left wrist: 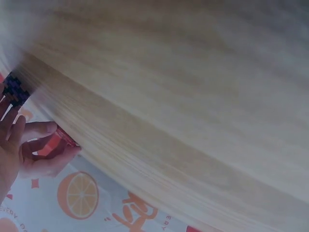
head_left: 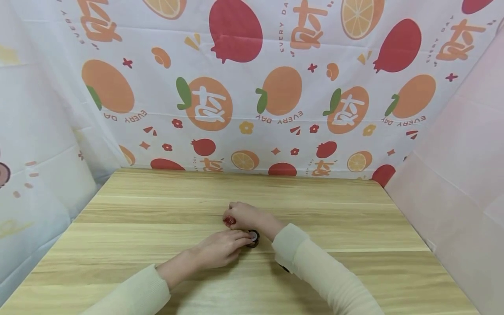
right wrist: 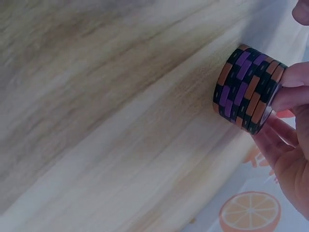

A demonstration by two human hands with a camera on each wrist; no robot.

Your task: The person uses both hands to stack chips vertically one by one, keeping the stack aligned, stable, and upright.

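Near the middle of the wooden table (head_left: 338, 280), a stack of poker chips (right wrist: 244, 92) stands upright, dark-edged with purple and orange blocks. My left hand (head_left: 222, 249) comes in from the left, and its extended fingers rest on the top chip; where the thumb lies is hidden. Just beyond the stack, my right hand (head_left: 246, 215) reaches across to the left and pinches a red poker chip (head_left: 229, 221). The same red chip shows edge-on between fingertips in the left wrist view. In the right wrist view, fingers (right wrist: 292, 99) touch the stack's upper face.
A white curtain printed with fruit (head_left: 281, 89) hangs behind the table's far edge. Pale cloth (head_left: 39, 153) closes off the left side, and more cloth (head_left: 460, 175) the right. A small dark object (head_left: 284, 267) shows under the right cuff.
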